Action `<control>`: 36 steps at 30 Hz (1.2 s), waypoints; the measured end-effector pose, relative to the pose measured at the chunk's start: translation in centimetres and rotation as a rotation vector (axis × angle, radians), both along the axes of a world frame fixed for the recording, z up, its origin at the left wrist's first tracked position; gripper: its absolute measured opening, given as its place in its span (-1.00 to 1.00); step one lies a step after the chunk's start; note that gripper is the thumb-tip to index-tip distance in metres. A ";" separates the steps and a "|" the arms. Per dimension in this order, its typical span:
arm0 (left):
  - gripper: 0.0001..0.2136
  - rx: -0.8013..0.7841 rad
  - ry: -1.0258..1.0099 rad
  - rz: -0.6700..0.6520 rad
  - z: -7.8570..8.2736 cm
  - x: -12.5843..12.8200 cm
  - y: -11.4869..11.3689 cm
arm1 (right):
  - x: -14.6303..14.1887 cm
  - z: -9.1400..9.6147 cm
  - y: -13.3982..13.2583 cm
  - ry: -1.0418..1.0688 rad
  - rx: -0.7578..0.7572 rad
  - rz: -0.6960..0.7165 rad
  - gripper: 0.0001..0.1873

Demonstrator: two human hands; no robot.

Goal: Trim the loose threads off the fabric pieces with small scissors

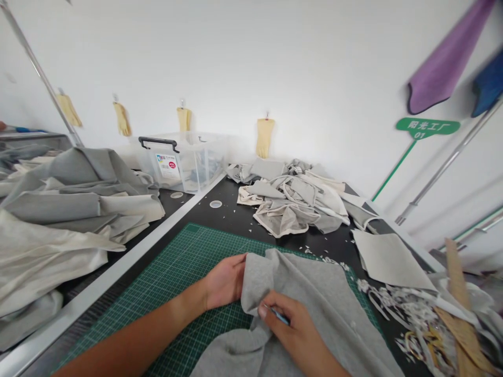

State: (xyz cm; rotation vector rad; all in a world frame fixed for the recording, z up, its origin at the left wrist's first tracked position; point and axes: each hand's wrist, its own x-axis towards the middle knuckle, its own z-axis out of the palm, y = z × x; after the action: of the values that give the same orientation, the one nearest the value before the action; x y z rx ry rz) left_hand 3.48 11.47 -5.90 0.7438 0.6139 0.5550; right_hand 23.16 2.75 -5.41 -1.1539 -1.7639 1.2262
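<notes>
Right hand (293, 327) is seen nearest, fingers pinched shut on a slim blue tool (281, 315), pressed against grey fabric (322, 298). Left hand (226, 283) is closed on the fabric's bunched left edge. The fabric is spread over the right part of a green cutting mat (176, 267). Trimmed scraps (416, 314) and one wooden ruler (458, 277) are heaped just to the right. One flat cut piece (389, 259) is laid beyond. Two small round discs (216, 204) are noted mid-table. One cloth pile (294, 201) is set behind the mat, another (66, 209) at left. One clear plastic box (184, 159) is placed by the wall. Four yellow gloves (264, 137) are hung above.
</notes>
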 end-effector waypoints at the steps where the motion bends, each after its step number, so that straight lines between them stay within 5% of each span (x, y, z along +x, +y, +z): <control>1: -0.56 -0.001 0.001 0.005 -0.1 0.0 0.0 | 0.0 0.0 0.0 0.007 -0.002 0.000 -0.71; 11: -0.66 0.007 -0.154 0.006 1.5 0.2 -1.3 | 0.2 0.0 0.6 0.050 -0.032 -0.044 -0.67; 15: -0.70 0.127 -0.091 0.159 0.9 0.5 -2.2 | 0.2 0.1 0.5 0.037 -0.043 -0.037 -0.65; 18: -0.70 0.273 0.051 0.344 0.4 0.0 -2.1 | 0.3 0.2 0.2 0.039 -0.075 -0.050 -0.65; 23: -0.81 0.754 0.441 0.588 0.6 -1.6 -0.7 | 0.8 0.9 0.6 0.005 -0.054 -0.131 -0.63; 30: -0.86 1.030 0.606 0.508 0.6 -1.4 -0.6 | -0.5 3.3 5.6 -0.088 0.124 -0.188 -0.62; 36: -0.87 1.012 0.606 0.472 0.0 -1.1 -0.5 | -2.1 1.0 8.1 -0.081 0.198 -0.147 -0.69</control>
State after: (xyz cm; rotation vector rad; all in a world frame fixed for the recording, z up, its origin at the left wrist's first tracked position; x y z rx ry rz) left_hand 2.40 11.01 -5.94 1.7800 1.0955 1.1175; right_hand 21.03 10.83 -4.40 -1.2068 -1.7806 0.9087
